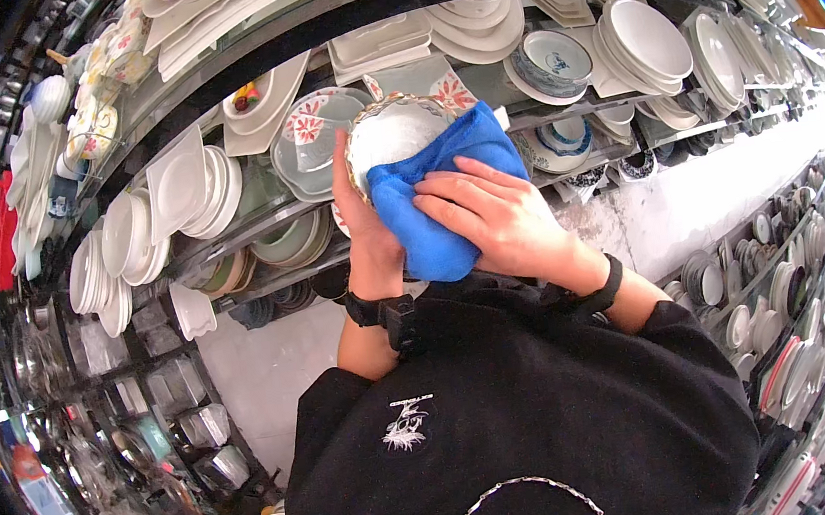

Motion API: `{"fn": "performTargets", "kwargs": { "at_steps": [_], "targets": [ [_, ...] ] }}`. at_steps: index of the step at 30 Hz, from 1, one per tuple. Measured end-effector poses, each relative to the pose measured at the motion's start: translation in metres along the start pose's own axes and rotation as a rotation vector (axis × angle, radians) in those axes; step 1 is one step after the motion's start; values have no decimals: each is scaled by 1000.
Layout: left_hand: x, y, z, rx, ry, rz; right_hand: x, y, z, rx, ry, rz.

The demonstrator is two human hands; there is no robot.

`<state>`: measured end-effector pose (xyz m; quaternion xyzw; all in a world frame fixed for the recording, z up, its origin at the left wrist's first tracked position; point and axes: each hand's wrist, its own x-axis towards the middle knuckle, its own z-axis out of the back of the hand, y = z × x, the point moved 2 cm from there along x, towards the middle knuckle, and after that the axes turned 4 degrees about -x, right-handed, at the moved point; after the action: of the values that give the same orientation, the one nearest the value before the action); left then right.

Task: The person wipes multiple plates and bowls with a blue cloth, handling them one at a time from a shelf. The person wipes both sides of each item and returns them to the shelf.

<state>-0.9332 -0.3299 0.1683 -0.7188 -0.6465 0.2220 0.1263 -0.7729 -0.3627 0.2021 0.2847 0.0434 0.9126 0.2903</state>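
A round white dish with a patterned, scalloped rim [396, 135] is held up before the shelves. My left hand [364, 225] grips its left side, with the thumb or a finger along the rim. A blue cloth [442, 179] covers the dish's lower right part and hangs below it. My right hand [483, 212] lies on the cloth with fingers spread a little, pressing it against the dish. Part of the left hand's fingers is hidden behind the dish and cloth.
Glass shelves hold stacked white plates [643, 45], blue-patterned bowls [554, 61] and clear plates with red flowers [310, 140] close behind the dish. More racks of dishes [701, 280] stand at the right, and packaged wares [177, 384] at the lower left.
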Motion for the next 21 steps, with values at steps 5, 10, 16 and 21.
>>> {"fn": "performTargets", "kwargs": {
  "at_steps": [5,10,16,21],
  "targets": [
    [4,3,9,-121,154,29,-13,-18,1,-117,61,-24],
    [0,13,13,177,444,-48,-21,-25,3,-102,63,-160],
    [0,32,11,206,357,3,-36,-13,2,208,45,-250],
    [4,43,5,275,374,8,-38,-11,6,725,-76,-433]
  ]
}}
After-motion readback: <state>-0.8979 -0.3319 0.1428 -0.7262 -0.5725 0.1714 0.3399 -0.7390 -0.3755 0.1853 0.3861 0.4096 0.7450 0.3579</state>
